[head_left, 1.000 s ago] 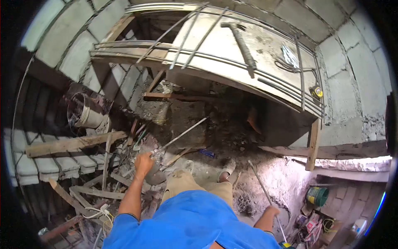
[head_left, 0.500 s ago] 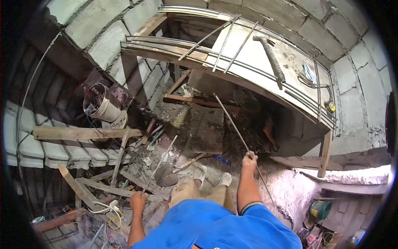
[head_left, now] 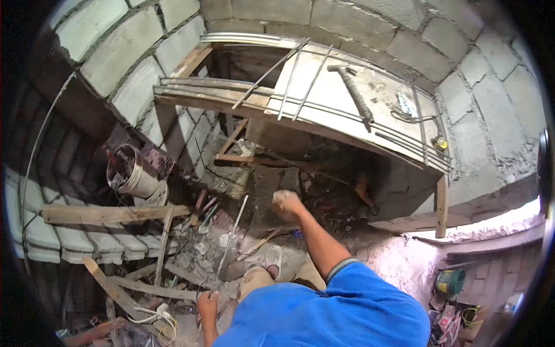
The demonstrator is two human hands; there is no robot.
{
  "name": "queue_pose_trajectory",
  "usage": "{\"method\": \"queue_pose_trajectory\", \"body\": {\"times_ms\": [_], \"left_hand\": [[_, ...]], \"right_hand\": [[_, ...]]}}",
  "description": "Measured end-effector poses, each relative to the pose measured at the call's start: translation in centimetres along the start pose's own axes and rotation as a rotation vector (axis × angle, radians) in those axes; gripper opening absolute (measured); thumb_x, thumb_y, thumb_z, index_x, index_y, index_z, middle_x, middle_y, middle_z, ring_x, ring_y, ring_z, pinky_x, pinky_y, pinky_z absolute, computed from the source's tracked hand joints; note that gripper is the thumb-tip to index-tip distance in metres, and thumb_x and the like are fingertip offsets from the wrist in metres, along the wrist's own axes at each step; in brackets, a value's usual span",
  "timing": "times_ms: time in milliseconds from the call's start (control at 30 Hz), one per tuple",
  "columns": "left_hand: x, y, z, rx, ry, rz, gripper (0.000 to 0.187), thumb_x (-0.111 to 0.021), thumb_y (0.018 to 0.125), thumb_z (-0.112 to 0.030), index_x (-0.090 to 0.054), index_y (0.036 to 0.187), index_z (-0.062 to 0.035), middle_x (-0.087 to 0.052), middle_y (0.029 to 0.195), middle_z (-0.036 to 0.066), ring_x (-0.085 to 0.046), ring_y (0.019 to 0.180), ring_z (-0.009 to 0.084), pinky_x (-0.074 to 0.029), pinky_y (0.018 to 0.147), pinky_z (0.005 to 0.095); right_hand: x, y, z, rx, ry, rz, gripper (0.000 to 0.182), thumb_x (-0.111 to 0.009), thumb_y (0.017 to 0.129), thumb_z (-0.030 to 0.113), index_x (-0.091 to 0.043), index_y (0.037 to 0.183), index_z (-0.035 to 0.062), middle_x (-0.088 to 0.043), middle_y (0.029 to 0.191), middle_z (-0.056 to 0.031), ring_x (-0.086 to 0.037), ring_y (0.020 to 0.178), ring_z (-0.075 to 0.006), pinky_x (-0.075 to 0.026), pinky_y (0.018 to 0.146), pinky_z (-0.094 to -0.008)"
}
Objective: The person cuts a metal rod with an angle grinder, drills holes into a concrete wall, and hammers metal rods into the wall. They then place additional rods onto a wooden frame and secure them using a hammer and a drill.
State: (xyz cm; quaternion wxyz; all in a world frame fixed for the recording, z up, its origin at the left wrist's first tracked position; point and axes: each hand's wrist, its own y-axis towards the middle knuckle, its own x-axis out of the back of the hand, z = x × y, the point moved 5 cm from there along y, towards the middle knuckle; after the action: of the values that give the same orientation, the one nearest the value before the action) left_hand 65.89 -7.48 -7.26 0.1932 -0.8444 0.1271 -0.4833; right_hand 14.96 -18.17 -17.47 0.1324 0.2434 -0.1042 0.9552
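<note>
My left hand (head_left: 207, 303), low at the left of my body, is closed around the lower end of a thin grey steel rod (head_left: 233, 236). The rod slants up and away over the rubble. In front of my body, my right hand (head_left: 286, 203) is stretched forward with its fingers curled in. It is slightly blurred, and I cannot make out what it holds. Beyond it stands a raised board platform (head_left: 312, 72) with steel rebars (head_left: 312, 81) lying lengthwise and several short bars across them. A hammer (head_left: 354, 95) with a wrapped handle rests on the board.
Pliers (head_left: 413, 117) and a tape measure (head_left: 440, 143) lie at the platform's right end. A dirty bucket (head_left: 136, 173) stands at the left, near wooden planks (head_left: 115, 214). White cable (head_left: 153, 315) lies lower left. A green bucket (head_left: 450, 282) is at lower right. Rubble covers the floor.
My right hand has swung forward and left from my right side; the long rod it held no longer shows clearly in it. My left hand has moved slightly right and down, and the view has shifted.
</note>
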Motion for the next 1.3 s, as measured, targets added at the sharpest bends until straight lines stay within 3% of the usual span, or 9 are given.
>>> {"method": "queue_pose_trajectory", "body": {"times_ms": [33, 133, 200, 300, 500, 533, 700, 967, 1300], "left_hand": [[0.8, -0.1, -2.3, -0.017, 0.008, 0.015, 0.040, -0.071, 0.081, -0.036, -0.064, 0.085, 0.0027, -0.060, 0.075, 0.024, -0.055, 0.072, 0.0432, -0.044, 0.068, 0.0459], [-1.4, 2.8, -1.3, -0.136, -0.159, 0.004, 0.043, -0.071, 0.082, -0.037, -0.058, 0.079, 0.0038, -0.052, 0.071, 0.026, -0.043, 0.065, 0.0399, -0.040, 0.063, 0.0455], [-1.9, 4.4, -4.7, -0.225, -0.232, 0.031, 0.048, -0.070, 0.084, -0.038, -0.049, 0.074, 0.0041, -0.040, 0.065, 0.022, -0.032, 0.062, 0.0298, -0.035, 0.059, 0.0433], [0.0, 4.3, -14.9, -0.326, -0.265, 0.037, 0.050, -0.068, 0.088, -0.037, -0.039, 0.073, 0.0010, -0.028, 0.067, 0.007, -0.029, 0.067, 0.0156, -0.030, 0.057, 0.0370], [-2.6, 3.8, -34.8, -0.592, -0.417, 0.153, 0.038, -0.062, 0.095, -0.031, -0.049, 0.074, -0.0018, -0.036, 0.065, -0.002, -0.032, 0.063, 0.0105, -0.030, 0.055, 0.0314], [-3.6, 3.5, -38.1, -0.553, -0.504, 0.248, 0.036, -0.060, 0.096, -0.030, -0.052, 0.075, -0.0019, -0.039, 0.066, -0.003, -0.034, 0.062, 0.0085, -0.030, 0.055, 0.0296], [-8.2, 2.7, -50.4, -0.688, -0.692, 0.269, 0.033, -0.059, 0.098, -0.032, -0.063, 0.085, -0.0016, -0.048, 0.070, -0.004, -0.040, 0.064, 0.0062, -0.033, 0.057, 0.0246], [-8.5, 3.1, -54.2, -0.560, -0.764, 0.301, 0.030, -0.062, 0.096, -0.032, -0.068, 0.090, -0.0032, -0.053, 0.072, -0.005, -0.046, 0.065, 0.0058, -0.038, 0.059, 0.0248], [-0.9, 6.1, -44.3, -0.478, -0.688, -0.168, 0.033, -0.060, 0.098, -0.033, -0.067, 0.088, -0.0026, -0.050, 0.067, -0.004, -0.042, 0.060, 0.0048, -0.032, 0.055, 0.0240]], "right_hand": [[0.5, -3.2, -0.3, 0.005, -0.100, 0.050, 0.033, -0.049, 0.094, 0.033, -0.067, 0.090, 0.0055, -0.069, 0.095, -0.0157, -0.064, 0.089, -0.0376, -0.051, 0.080, -0.0430], [1.8, -10.6, -9.3, -0.137, -0.105, 0.273, 0.038, -0.056, 0.091, 0.037, -0.071, 0.100, 0.0034, -0.068, 0.079, -0.0132, -0.068, 0.073, -0.0240, -0.053, 0.071, -0.0401], [6.7, -17.8, -10.1, -0.580, 0.135, 0.100, 0.029, -0.055, 0.092, 0.030, -0.071, 0.104, 0.0096, -0.070, 0.089, -0.0124, -0.067, 0.077, -0.0289, -0.051, 0.066, -0.0376], [11.5, -26.2, -17.9, -0.717, 0.125, -0.135, 0.028, -0.057, 0.093, 0.028, -0.072, 0.103, 0.0068, -0.070, 0.087, -0.0089, -0.067, 0.070, -0.0202, -0.052, 0.059, -0.0359], [17.0, -36.6, -23.6, -0.871, 0.409, -0.413, 0.025, -0.062, 0.092, 0.026, -0.066, 0.104, 0.0043, -0.068, 0.087, -0.0092, -0.067, 0.068, -0.0201, -0.053, 0.049, -0.0400], [17.2, -38.1, -22.4, -1.088, 0.791, -0.613, 0.024, -0.061, 0.093, 0.025, -0.065, 0.106, 0.0056, -0.068, 0.088, -0.0082, -0.066, 0.067, -0.0190, -0.052, 0.048, -0.0384], [19.8, -37.7, -21.1, -0.971, 0.847, -0.652, 0.024, -0.059, 0.094, 0.023, -0.062, 0.110, 0.0053, -0.067, 0.085, -0.0080, -0.062, 0.059, -0.0155, -0.050, 0.044, -0.0300], [23.6, -39.2, -25.5, -0.774, 0.886, -0.592, 0.024, -0.056, 0.095, 0.021, -0.060, 0.110, 0.0033, -0.065, 0.082, -0.0094, -0.063, 0.061, -0.0180, -0.049, 0.041, -0.0300], [23.6, -46.7, -30.2, -1.105, 0.687, -0.589, 0.019, -0.054, 0.095, 0.022, -0.059, 0.101, 0.0048, -0.062, 0.078, -0.0099, -0.060, 0.056, -0.0198, -0.045, 0.038, -0.0315]]}}
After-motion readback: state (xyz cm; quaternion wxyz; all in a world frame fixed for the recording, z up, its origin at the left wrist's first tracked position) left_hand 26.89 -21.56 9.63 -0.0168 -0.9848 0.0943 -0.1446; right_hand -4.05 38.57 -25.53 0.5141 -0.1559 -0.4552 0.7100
